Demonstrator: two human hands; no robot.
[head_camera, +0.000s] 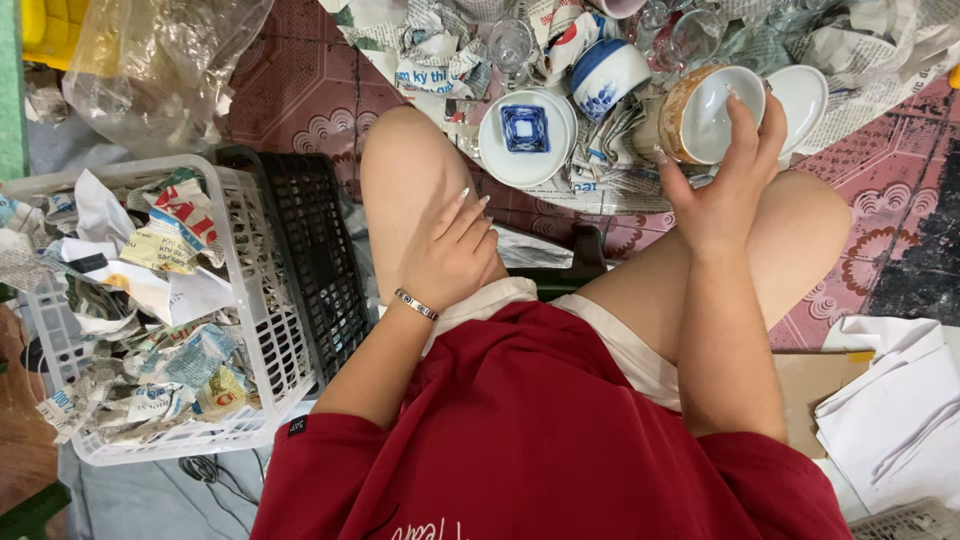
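I've got R hand (722, 190) clamped on brown-rimmed bowl (705, 115), just right of white plate (525, 135). L hand (450, 252) flat on thigh, fingers together, well left of bowl.

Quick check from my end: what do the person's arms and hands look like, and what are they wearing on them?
Both forearms are bare below short red sleeves. The left hand has long pale pointed nails and a thin silver bracelet at the wrist. The right hand has similar long nails and no wristwear visible. A small dark tag sits on the left sleeve's hem.
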